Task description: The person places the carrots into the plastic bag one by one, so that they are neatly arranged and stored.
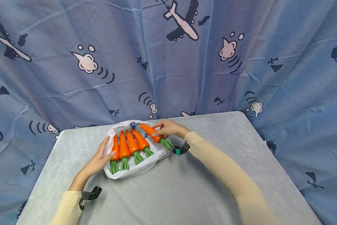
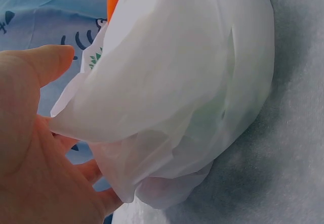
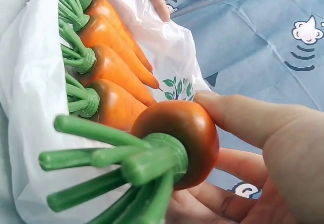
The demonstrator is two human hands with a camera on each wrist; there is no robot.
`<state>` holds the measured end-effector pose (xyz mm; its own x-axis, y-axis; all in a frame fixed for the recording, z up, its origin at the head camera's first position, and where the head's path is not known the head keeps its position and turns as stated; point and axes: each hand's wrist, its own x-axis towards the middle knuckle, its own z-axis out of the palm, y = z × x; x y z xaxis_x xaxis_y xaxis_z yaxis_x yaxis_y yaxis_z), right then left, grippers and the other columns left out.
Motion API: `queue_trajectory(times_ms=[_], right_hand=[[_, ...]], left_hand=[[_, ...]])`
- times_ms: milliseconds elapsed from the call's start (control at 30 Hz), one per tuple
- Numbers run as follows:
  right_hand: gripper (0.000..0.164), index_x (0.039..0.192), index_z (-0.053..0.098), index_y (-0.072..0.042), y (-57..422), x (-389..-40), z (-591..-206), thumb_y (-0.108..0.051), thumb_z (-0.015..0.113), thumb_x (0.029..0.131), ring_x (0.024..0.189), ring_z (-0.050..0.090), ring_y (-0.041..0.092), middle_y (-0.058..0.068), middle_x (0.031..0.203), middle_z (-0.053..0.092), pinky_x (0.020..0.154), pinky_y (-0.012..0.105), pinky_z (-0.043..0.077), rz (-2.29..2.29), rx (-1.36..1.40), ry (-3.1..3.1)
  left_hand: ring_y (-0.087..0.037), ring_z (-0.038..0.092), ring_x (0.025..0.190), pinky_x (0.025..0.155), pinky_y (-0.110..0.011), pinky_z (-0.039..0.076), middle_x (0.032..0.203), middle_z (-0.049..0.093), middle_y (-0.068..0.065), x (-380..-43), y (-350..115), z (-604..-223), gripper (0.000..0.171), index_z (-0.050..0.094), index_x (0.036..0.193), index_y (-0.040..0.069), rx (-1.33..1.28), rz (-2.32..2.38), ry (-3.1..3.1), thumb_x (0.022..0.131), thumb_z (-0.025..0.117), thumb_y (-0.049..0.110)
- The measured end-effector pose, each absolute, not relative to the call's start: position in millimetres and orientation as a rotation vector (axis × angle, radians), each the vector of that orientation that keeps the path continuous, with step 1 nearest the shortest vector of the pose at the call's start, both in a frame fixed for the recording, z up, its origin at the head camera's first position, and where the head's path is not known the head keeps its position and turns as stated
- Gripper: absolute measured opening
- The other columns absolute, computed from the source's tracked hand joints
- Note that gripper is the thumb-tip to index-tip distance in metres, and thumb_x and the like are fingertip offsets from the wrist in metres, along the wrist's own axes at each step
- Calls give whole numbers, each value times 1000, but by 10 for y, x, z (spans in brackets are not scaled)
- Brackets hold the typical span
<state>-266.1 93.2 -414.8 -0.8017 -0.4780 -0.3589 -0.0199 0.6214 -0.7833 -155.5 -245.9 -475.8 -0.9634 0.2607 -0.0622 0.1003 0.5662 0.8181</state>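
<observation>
A white plastic bag (image 1: 146, 168) lies spread on the table with its mouth wide. Several orange carrots (image 1: 124, 148) with green stalk ends rest in it side by side. At the bag's right side my right hand (image 1: 168, 128) pinches one more carrot (image 1: 148, 129) between thumb and fingers; its stubby green stalks (image 3: 157, 158) fill the front of the right wrist view. My left hand (image 1: 99, 157) lies along the bag's left edge, thumb near the leftmost carrot (image 1: 115, 150). In the left wrist view its fairly straight fingers touch the bag (image 2: 167, 72), the thumb standing apart.
A grey-white table (image 1: 162, 200) carries the bag near its back edge. Behind it hangs a blue curtain (image 1: 123, 62) printed with planes and clouds. Dark straps (image 1: 91, 193) sit on both wrists.
</observation>
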Motion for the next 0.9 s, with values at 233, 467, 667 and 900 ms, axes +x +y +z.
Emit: queue_trajectory(times_ms=[233, 467, 667, 900], right_hand=[[53, 132, 65, -16, 784, -2723, -4218, -35, 78, 84, 70, 58, 16, 7, 102, 65, 74, 33, 59, -1103, -390, 2341], [48, 126, 69, -13, 714, -2752, -4353, -33, 78, 84, 65, 56, 14, 8, 98, 69, 69, 32, 60, -1142, -354, 2412], [46, 124, 70, -11, 651, -2740, -4421, -32, 78, 84, 61, 56, 14, 6, 88, 69, 62, 27, 57, -1140, -405, 2483], [43, 123, 71, -9, 562, -2719, -4458, -28, 78, 85, 52, 52, 8, 4, 77, 67, 55, 23, 54, -1089, -468, 2556]], left_hand=[[-50, 0, 151, 116, -73, 5, 164, -2, -27, -1546, -2450, -4756, 82, -3, 160, 12, 310, 1352, 2621, 102, 52, 29], [-51, -1, 151, 116, -74, 5, 164, -3, -27, -1540, -2451, -4754, 83, -4, 160, 13, 291, 1350, 2613, 102, 53, 31], [-51, 0, 151, 116, -74, 5, 164, -2, -27, -1548, -2458, -4769, 82, -3, 160, 14, 298, 1351, 2618, 102, 53, 30], [-50, 0, 151, 116, -74, 5, 165, -3, -26, -1557, -2458, -4774, 82, -3, 160, 15, 308, 1356, 2615, 102, 53, 29]])
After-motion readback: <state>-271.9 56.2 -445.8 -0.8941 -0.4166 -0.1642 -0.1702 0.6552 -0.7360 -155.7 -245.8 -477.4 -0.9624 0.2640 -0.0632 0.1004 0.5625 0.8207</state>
